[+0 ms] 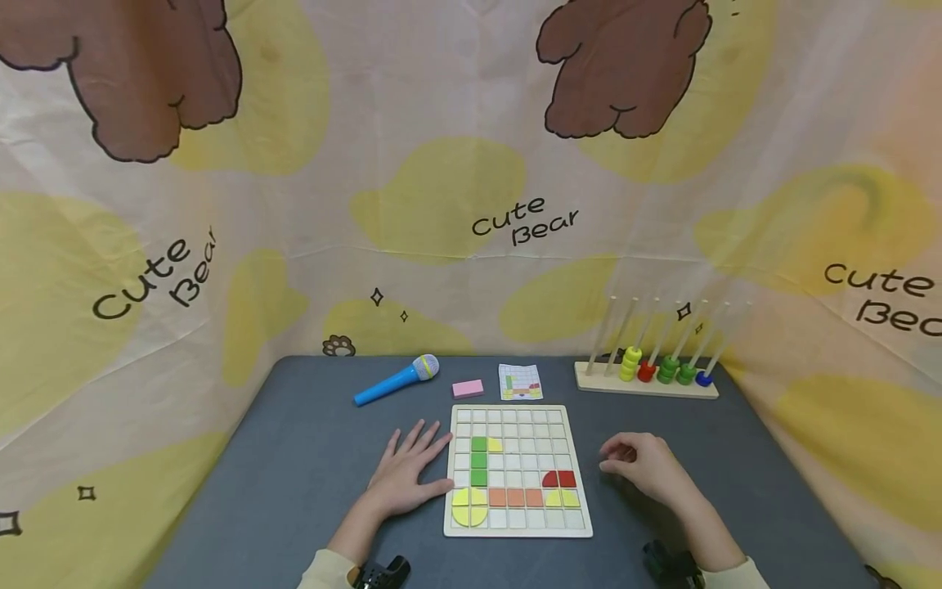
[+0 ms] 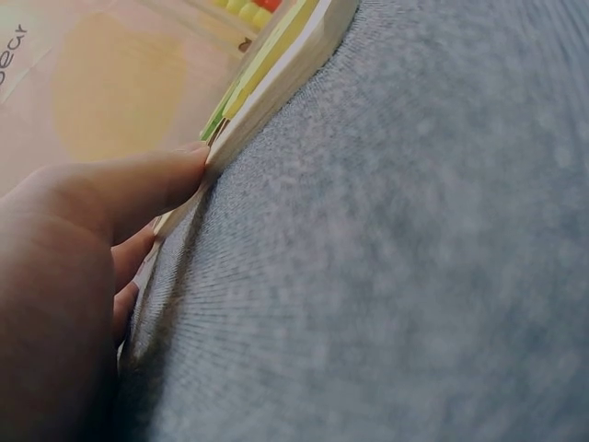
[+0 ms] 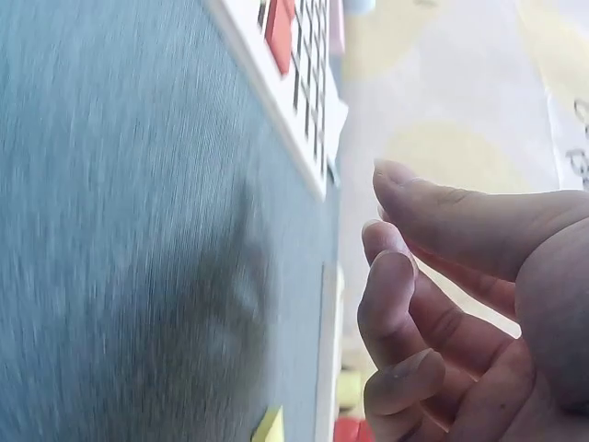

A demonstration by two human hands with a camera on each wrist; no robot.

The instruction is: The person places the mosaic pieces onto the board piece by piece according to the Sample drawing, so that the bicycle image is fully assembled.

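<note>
A white grid board (image 1: 527, 530) lies flat on the table, with green, yellow, orange and red pieces in some squares. My left hand (image 1: 403, 478) rests at its left side, fingers spread; in the left wrist view the thumb (image 2: 170, 180) touches the board's edge (image 2: 276, 97). To the right of the board hovers my right hand (image 1: 643, 465), fingers loosely curled. The right wrist view shows nothing between that thumb (image 3: 451, 216) and the fingers. A small yellow piece (image 3: 270, 426) appears on the cloth near the right hand.
Behind the board lie a blue toy microphone (image 1: 397, 382), a pink block (image 1: 467, 388) and a card (image 1: 520, 383) printed with a coloured grid. At the back right stands a wooden rack (image 1: 648, 388) with upright rods and coloured beads. A patterned curtain (image 1: 441, 286) hangs behind the table.
</note>
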